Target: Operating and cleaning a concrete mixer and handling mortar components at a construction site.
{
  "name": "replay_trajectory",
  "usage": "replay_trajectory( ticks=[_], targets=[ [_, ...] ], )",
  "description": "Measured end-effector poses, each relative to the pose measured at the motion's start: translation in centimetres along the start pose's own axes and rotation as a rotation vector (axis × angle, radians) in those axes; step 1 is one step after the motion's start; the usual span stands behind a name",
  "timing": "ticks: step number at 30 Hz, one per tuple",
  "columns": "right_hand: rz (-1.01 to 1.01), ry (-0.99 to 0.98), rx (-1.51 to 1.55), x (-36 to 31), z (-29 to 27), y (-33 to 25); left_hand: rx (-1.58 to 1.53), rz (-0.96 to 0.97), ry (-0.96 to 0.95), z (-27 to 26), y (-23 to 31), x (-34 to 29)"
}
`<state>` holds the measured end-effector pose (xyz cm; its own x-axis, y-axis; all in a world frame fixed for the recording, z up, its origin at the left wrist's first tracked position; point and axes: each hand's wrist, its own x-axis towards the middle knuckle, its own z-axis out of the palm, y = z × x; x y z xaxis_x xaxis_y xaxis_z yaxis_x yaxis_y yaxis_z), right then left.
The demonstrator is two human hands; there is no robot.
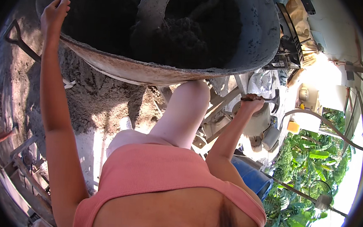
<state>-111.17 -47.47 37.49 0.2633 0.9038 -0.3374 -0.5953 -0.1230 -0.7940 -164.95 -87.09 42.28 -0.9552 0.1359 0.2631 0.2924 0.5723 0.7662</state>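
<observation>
A large metal mixer drum (122, 66), crusted with cement, stands open in front of me. Inside it, a thick coated mixing blade (152, 7) rises from dark, lumpy grey mix (186, 37). My left hand (55, 14) is at the drum's left rim, its fingers curled over the edge. Out to the right of the drum, my right hand (253, 104) grips a hammer (276, 101) by its handle, the head pointing right. The hammer is apart from the drum. One of my knees is up against the drum's underside.
A D-shaped tool handle (16, 41) sticks up at left. Another person's arm (1, 135) shows at the far left edge. Right of me are a pale bucket (258, 122), a blue barrel (250, 178) and a curved hose (326, 121). Wooden boards (221, 103) lie below the drum.
</observation>
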Motion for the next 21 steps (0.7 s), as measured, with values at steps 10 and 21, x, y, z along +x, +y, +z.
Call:
replay_trajectory(
  ticks=[10,21],
  targets=[
    [0.21,-0.305,-0.406,2.9,-1.3,-1.9,-0.087,0.0,0.052,-0.6,-1.3,-0.4],
    [0.6,-0.464,-0.284,4.9,-0.5,-1.8,-0.099,0.009,0.038,-0.3,-0.9,0.1]
  ],
)
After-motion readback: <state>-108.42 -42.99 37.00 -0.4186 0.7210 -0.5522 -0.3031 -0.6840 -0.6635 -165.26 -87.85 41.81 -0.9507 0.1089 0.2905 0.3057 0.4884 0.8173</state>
